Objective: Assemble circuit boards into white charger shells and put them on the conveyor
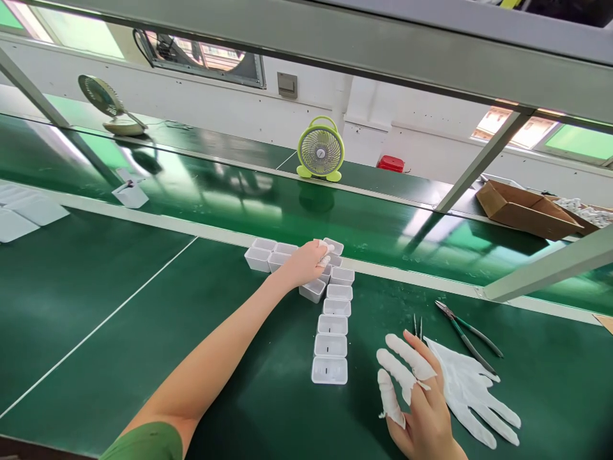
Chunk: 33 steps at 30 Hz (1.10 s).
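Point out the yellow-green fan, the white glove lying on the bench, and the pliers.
yellow-green fan (320, 151): head view, centre of its round grille.
white glove (467, 386): head view, on the palm, beside the right hand.
pliers (467, 334): head view, on the handles, past the glove.

1. Left hand (306, 263) reaches far forward and rests on a cluster of small white plastic trays (287, 257) at the far edge of the green tabletop (119, 358); fingertips wrapped in white.
2. A single-file column of trays (331, 332) runs from the cluster toward the person.
3. Right hand (419, 402) lies flat, fingers spread, three in white cots, beside a white glove (472, 390).
4. Tweezers (417, 326) and pliers (467, 335) lie just beyond.
5. Green fan (320, 150) stands on the belt behind.
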Available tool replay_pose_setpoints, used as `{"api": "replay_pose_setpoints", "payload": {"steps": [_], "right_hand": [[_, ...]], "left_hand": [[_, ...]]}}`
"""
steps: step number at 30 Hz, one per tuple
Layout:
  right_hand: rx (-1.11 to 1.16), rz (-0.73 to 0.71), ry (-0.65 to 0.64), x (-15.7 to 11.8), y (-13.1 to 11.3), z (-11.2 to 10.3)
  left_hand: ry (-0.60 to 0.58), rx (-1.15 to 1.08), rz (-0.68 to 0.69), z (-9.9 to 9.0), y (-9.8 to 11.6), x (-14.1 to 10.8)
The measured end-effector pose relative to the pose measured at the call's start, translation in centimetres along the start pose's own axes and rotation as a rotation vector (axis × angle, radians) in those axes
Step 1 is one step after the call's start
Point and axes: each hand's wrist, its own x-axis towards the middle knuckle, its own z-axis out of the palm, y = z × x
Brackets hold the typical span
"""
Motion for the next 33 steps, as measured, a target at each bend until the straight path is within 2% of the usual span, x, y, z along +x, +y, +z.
{"api": "replay_pose_setpoints", "payload": {"steps": [8, 21, 26, 30, 33], "right_hand": [[-0.001, 0.009, -0.012, -0.6, 0.1, 0.1], [0.002, 0.018, -0.038, -1.3, 0.3, 0.2], [0.019, 0.012, -0.054, -1.2, 0.4, 0.3], [0.029, 0.012, -0.04, -1.2, 0.4, 0.3], [0.033, 0.015, -0.038, -1.2, 0.4, 0.4]], "left_hand": [[-0.031, 0.03, -0.031, -0.6, -1.1, 0.0], [0.017, -0.038, -0.079, -0.3, -2.0, 0.3], [-0.066, 0.016, -0.062, -1.7, -1.8, -0.2], [-0.185, 0.05, -0.017, -3.0, -1.5, -1.1], [-0.278, 0.064, 0.0, -3.1, -1.4, -1.5]]}}
